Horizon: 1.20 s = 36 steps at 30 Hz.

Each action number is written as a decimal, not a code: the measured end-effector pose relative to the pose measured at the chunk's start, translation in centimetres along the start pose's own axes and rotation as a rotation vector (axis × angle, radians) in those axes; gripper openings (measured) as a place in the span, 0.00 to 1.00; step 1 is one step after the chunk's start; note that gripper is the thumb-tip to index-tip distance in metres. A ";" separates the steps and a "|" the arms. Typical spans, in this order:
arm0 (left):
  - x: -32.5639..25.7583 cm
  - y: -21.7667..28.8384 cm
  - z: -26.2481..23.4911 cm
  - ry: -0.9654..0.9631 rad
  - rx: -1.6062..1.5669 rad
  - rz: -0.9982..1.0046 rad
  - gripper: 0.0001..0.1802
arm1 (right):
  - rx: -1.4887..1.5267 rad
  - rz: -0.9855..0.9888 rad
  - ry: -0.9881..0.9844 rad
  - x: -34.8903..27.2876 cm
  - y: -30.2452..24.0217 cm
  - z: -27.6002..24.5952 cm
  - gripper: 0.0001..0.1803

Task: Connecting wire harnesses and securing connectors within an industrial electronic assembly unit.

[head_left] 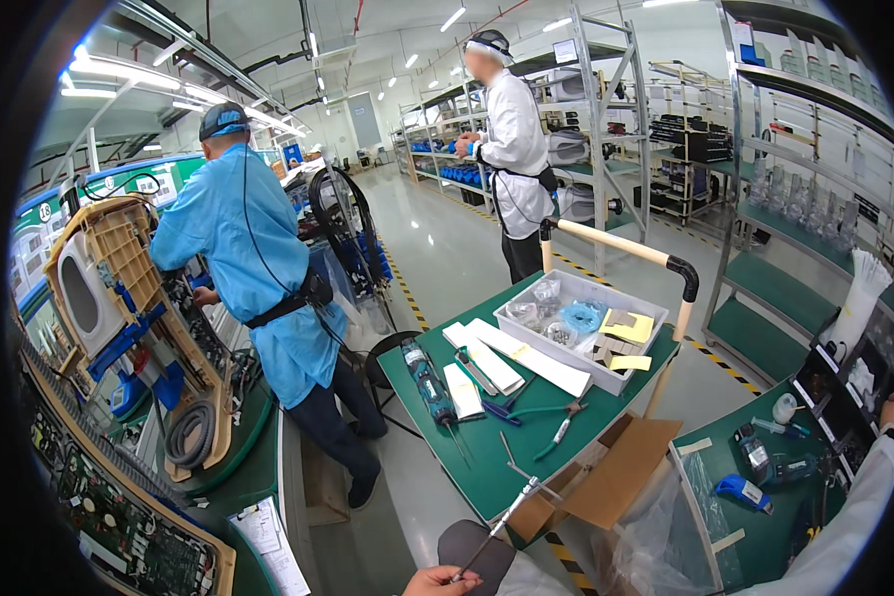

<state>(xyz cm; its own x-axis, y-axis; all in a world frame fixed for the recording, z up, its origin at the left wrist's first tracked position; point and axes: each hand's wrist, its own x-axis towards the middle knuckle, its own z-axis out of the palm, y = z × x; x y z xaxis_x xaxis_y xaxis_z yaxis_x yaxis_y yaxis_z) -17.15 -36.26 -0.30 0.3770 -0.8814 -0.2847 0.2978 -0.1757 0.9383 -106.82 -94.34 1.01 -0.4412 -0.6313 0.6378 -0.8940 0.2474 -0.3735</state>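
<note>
At the lower edge, my left hand [445, 582] is closed around one end of a metal T-handle wrench [499, 523]. The wrench slants up to the right, and its crossbar overlaps the near edge of the green cart and a cardboard box [621, 477]. My right arm, in a white sleeve, stretches to the far right. There my right hand [892, 409] is at the black parts bins [844, 402], which hold small clear bags. Its fingers are mostly hidden, so their grip does not show.
A green-topped cart [437, 437] carries a power screwdriver [429, 382], pliers [563, 433], white strips and a grey parts tray [566, 343]. Another driver [755, 452] and a blue tool [743, 492] lie on the right bench. One person in blue works at left; another in white stands beyond the cart.
</note>
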 end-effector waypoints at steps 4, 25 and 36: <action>-1.6 -1.5 -2.1 0.079 -0.080 0.012 0.06 | 0.039 -0.102 0.130 3.0 -2.9 2.4 0.16; -7.7 -3.1 -9.3 0.428 0.184 0.292 0.07 | 1.370 -0.358 -0.778 -36.2 -54.2 -31.5 0.08; -28.8 -6.0 -16.1 1.125 0.702 0.141 0.06 | 1.487 -1.461 -2.073 -77.0 -67.0 -45.6 0.11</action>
<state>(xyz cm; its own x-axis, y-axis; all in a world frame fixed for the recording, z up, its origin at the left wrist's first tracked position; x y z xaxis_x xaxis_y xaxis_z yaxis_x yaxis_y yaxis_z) -15.65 -2.79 -0.86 0.9821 -0.1305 0.1358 -0.1873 -0.6001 0.7777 -16.47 -28.83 7.65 0.9012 0.3613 0.2391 0.3256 -0.2006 -0.9240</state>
